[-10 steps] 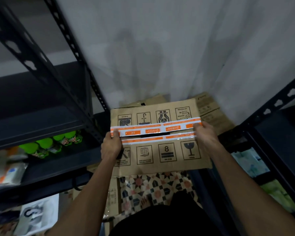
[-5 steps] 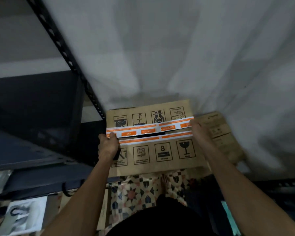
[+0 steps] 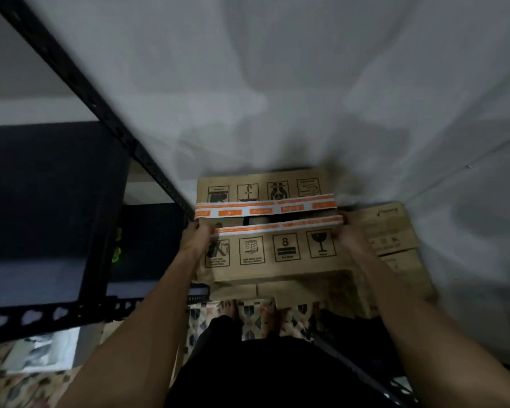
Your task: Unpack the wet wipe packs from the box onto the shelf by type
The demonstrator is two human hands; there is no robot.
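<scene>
- The cardboard box (image 3: 273, 254) is brown, printed with black handling symbols in two rows across its top flaps.
- White tape (image 3: 265, 209) with orange bands and orange labels runs along both flap edges, either side of a dark gap.
- Another brown box (image 3: 392, 231), at 3 o'clock of the first, carries faint dark print.
- The floor (image 3: 253, 316) at 6 o'clock shows a geometric tile pattern in cream, pink and dark blue.
- The shelf frame (image 3: 106, 119) at 9 o'clock is black.
- The wall (image 3: 306, 83) at 12 o'clock is pale grey.
- Something bright green (image 3: 117, 254) shows beside the shelf frame.
</scene>
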